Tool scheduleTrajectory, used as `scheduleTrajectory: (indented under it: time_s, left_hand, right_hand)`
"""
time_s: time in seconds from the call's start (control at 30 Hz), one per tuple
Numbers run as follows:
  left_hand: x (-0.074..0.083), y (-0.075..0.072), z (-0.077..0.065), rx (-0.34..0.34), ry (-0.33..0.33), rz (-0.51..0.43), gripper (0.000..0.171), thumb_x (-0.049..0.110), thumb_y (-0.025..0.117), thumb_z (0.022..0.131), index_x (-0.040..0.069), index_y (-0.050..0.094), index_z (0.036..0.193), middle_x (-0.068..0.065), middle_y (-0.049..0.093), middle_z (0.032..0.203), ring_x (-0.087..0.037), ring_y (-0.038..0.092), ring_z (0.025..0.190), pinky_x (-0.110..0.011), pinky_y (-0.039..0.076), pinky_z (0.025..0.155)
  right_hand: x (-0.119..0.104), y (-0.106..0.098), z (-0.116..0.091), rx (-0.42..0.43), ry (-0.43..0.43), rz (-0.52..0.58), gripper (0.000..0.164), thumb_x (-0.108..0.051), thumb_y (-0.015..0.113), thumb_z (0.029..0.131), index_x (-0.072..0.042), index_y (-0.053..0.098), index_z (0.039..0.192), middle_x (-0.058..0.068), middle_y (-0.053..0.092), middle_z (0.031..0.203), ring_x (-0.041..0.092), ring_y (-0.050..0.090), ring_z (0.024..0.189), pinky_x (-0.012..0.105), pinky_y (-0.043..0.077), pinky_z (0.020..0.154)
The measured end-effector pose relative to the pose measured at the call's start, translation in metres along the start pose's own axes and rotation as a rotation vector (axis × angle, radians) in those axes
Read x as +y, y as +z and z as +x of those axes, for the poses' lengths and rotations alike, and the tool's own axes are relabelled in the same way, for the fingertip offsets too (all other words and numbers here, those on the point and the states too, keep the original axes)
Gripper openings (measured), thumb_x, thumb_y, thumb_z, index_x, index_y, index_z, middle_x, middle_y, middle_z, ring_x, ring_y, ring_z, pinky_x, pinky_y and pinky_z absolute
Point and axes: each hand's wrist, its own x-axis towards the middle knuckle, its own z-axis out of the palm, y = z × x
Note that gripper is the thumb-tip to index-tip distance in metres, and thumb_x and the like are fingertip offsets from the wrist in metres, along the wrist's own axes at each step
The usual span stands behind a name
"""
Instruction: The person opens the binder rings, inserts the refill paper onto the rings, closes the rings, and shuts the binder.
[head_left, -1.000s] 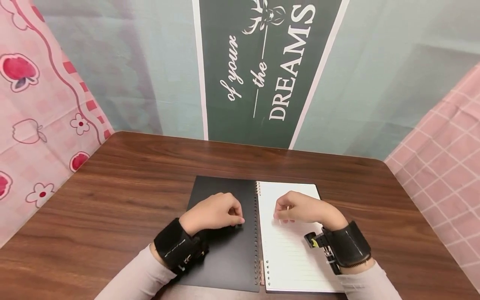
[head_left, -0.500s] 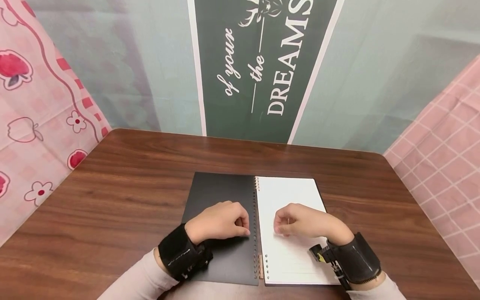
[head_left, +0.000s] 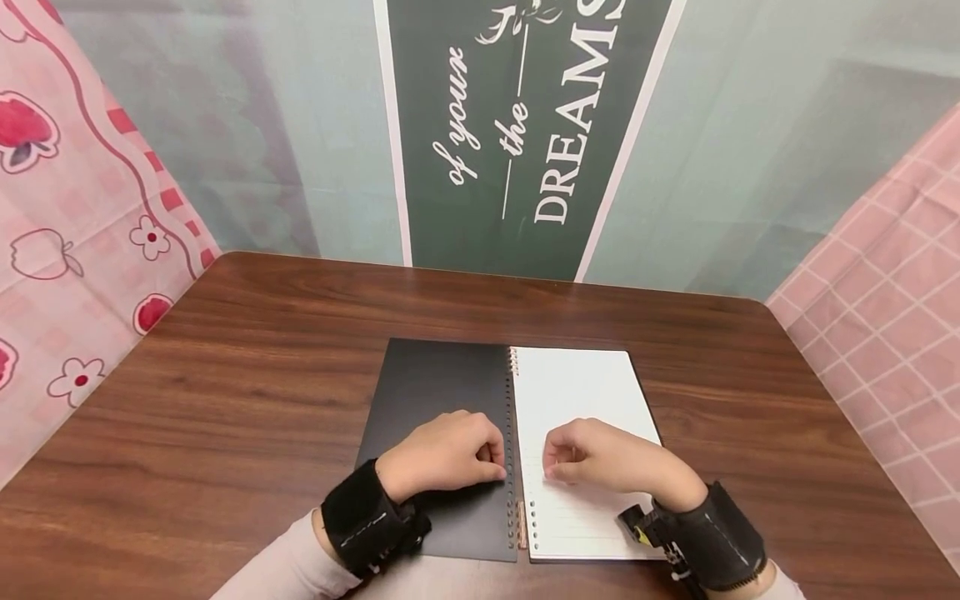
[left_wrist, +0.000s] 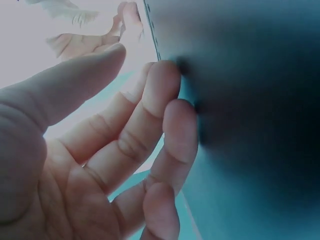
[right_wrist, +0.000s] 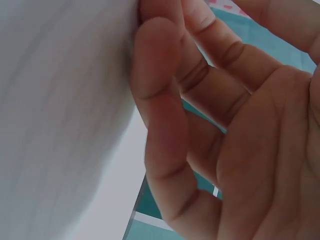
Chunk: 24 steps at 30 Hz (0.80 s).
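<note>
A loose-leaf notebook lies spread on the table, with a black cover (head_left: 446, 375) on the left and a white lined page (head_left: 577, 387) on the right. Over the cover, close to its holed inner edge, is my left hand (head_left: 444, 454). Its fingertips touch the black surface in the left wrist view, the thumb standing apart with nothing pinched. My right hand (head_left: 615, 458) rests loosely bent on the page, its fingertips (right_wrist: 157, 52) against the paper and nothing held. Copper-coloured binder rings (head_left: 513, 361) show at the top of the spine; the lower binding strip (head_left: 522, 525) is partly visible.
The notebook lies on a brown wooden table (head_left: 247, 375). Behind the table hangs a pale green cloth with a dark lettered panel (head_left: 480, 225). Pink patterned cloths hang at the left (head_left: 67, 275) and right (head_left: 892, 317). Each wrist wears a black strap with a camera.
Both hands have slid toward the near edge of the notebook, the left also a little closer to the spine. The notebook stays spread; the head view has tilted slightly.
</note>
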Motion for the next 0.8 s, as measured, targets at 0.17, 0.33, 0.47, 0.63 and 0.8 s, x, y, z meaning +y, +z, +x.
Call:
scheduleTrajectory:
  time_s: [0.17, 0.33, 0.47, 0.63, 0.8]
  left_hand:
    - [0.004, 0.006, 0.0, 0.012, -0.02, 0.019, 0.017, 0.023, 0.075, 0.086, 0.025, 0.067, 0.072, 0.015, 0.055, 0.061, 0.0, 0.05, 0.059, -0.021, 0.042, 0.054]
    - [0.006, 0.01, -0.001, 0.014, -0.012, 0.016, 0.018, 0.022, 0.076, 0.085, 0.024, 0.065, 0.071, 0.014, 0.053, 0.059, 0.0, 0.048, 0.056, -0.02, 0.04, 0.053]
    - [0.005, 0.011, -0.001, -0.004, 0.009, 0.003, 0.02, 0.021, 0.076, 0.085, 0.023, 0.064, 0.07, 0.013, 0.05, 0.057, 0.0, 0.045, 0.052, -0.019, 0.037, 0.052]
    - [0.004, 0.011, -0.001, -0.037, 0.019, -0.013, 0.021, 0.02, 0.076, 0.085, 0.023, 0.062, 0.069, 0.012, 0.046, 0.055, 0.0, 0.042, 0.051, -0.017, 0.034, 0.053]
    - [0.003, 0.012, 0.0, -0.056, 0.019, -0.012, 0.023, 0.021, 0.077, 0.085, 0.022, 0.062, 0.067, 0.012, 0.046, 0.055, 0.0, 0.042, 0.051, -0.017, 0.034, 0.053]
  right_hand:
    - [-0.003, 0.007, 0.001, 0.029, -0.008, -0.025, 0.011, -0.015, 0.068, 0.092, -0.014, 0.064, 0.082, -0.013, 0.048, 0.065, -0.003, 0.042, 0.061, 0.018, 0.037, 0.058]
    - [-0.006, 0.012, 0.001, 0.062, -0.007, -0.071, 0.012, -0.013, 0.071, 0.089, -0.016, 0.063, 0.081, -0.014, 0.043, 0.062, -0.004, 0.039, 0.058, 0.018, 0.035, 0.057]
    - [-0.007, 0.016, -0.001, 0.073, -0.001, -0.096, 0.013, -0.013, 0.073, 0.087, -0.017, 0.062, 0.081, -0.014, 0.041, 0.061, -0.004, 0.038, 0.057, 0.017, 0.034, 0.056]
    - [-0.008, 0.018, -0.002, 0.078, -0.002, -0.108, 0.015, -0.013, 0.074, 0.085, -0.018, 0.061, 0.08, -0.014, 0.042, 0.061, -0.004, 0.039, 0.057, 0.017, 0.034, 0.056]
    - [-0.008, 0.02, -0.002, 0.071, 0.005, -0.109, 0.016, -0.014, 0.074, 0.085, -0.019, 0.06, 0.079, -0.015, 0.042, 0.061, -0.004, 0.039, 0.057, 0.017, 0.034, 0.056]
